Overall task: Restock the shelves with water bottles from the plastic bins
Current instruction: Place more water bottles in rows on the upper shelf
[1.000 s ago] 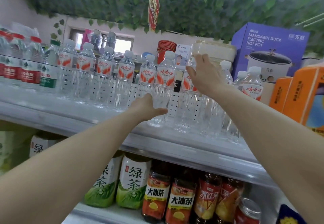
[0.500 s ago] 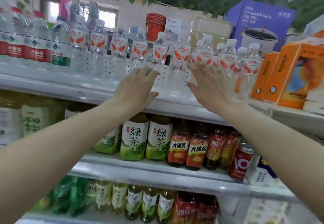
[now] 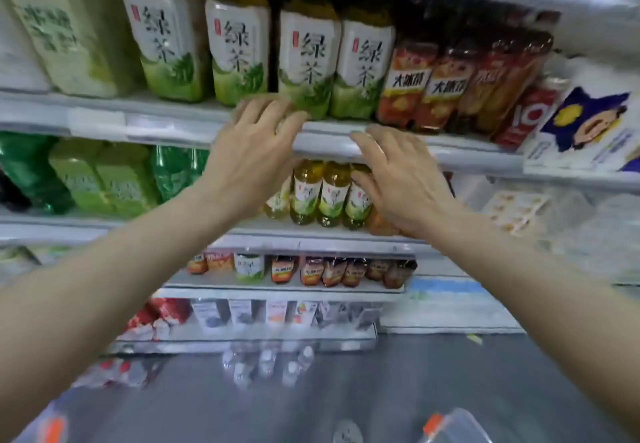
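Note:
Both my hands are stretched out in front of the shelves and hold nothing. My left hand (image 3: 252, 158) hovers with relaxed, spread fingers before the edge of the green tea shelf (image 3: 166, 120). My right hand (image 3: 398, 175) is beside it, fingers loose, in front of small tea bottles. Several water bottles (image 3: 266, 363) with white caps stand on the grey floor far below. A clear plastic bin (image 3: 453, 425) with an orange clip shows at the bottom edge. The water shelf above is out of view.
Large green tea bottles (image 3: 308, 61) and red iced tea bottles (image 3: 429, 85) fill the upper shelf. Small tea bottles (image 3: 325, 193) sit one shelf down, more drinks and cartons lower. A blue and white carton (image 3: 581, 130) stands at right. A wrapped pack of red-capped bottles (image 3: 117, 373) lies on the floor.
The view has tilted down from the water bottle shelf to the lower shelves and floor. Both hands have let go of the shelved water bottles and dropped lower, empty.

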Motion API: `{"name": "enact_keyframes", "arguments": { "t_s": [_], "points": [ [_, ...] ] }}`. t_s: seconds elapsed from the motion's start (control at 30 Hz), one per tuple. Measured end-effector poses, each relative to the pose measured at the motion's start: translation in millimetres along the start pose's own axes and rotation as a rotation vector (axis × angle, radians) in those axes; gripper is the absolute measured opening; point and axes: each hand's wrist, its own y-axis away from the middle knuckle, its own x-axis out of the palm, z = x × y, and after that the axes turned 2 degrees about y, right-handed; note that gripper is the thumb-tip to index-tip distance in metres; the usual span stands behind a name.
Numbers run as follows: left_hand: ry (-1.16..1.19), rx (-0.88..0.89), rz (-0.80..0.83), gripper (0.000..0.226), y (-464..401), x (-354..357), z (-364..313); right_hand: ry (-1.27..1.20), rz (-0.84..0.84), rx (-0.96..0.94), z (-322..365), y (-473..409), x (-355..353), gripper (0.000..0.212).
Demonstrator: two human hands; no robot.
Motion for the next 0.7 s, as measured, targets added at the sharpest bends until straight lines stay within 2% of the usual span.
{"name": "enact_keyframes", "arguments": {
  "t_s": [0.13,0.3,0.57,0.7],
  "points": [
    [0.083,-0.064,0.16,0.059,65.1,59.6,-9.5,-0.045,0.157,-0.051,40.2,53.2,74.9,0.053],
    [0.193,-0.129,0.335,0.06,148.9,147.5,-35.3,-0.167,0.309,-0.011,82.9,123.0,174.5,0.052],
    [0.355,-0.314,0.553,0.061,316.3,312.9,-111.1,-0.344,0.518,-0.007,134.9,256.4,339.2,0.049],
    [0.399,-0.447,0.771,0.07,412.3,397.1,-149.0,-0.426,0.599,-0.002,160.5,323.9,436.5,0.049]
  ]
}}
